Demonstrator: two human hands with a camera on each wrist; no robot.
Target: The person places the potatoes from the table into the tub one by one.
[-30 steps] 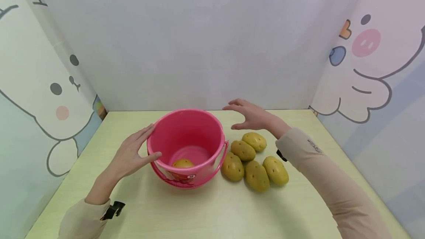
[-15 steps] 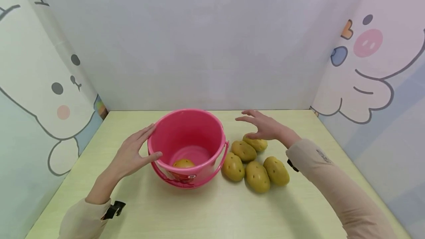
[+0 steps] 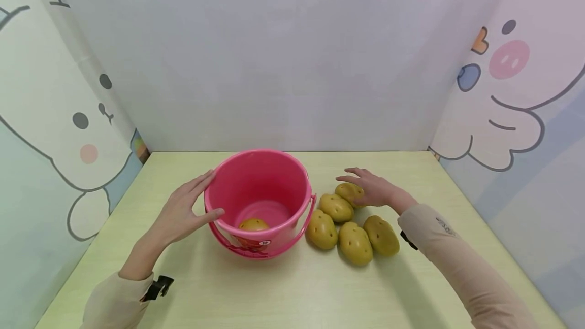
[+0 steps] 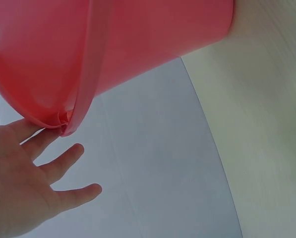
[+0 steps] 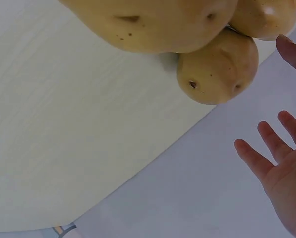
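Note:
A pink bucket (image 3: 267,179) stands on the table with a yellow-brown potato (image 3: 254,224) at its bottom. My left hand (image 3: 185,215) rests on the bucket's left rim with its fingers spread; in the left wrist view, fingertips meet the rim by the handle joint. To the right of the bucket lies a cluster of several potatoes (image 3: 335,208). Over the farthest potato (image 3: 348,191) of that cluster is my right hand (image 3: 372,189), fingers extended and thumb apart, partly covering it. The right wrist view has this hand (image 5: 286,183) holding nothing, beside the potatoes (image 5: 218,69).
The pale wooden table (image 3: 292,293) is bounded at the back by a grey-white wall (image 3: 283,65). Side panels with cartoon animals (image 3: 516,90) rise left and right. The bucket's pink handle (image 3: 301,227) hangs down around its front.
My right hand has moved right and down, from beside the bucket's rim to the farthest potato. The left hand stays at the bucket, which has not moved.

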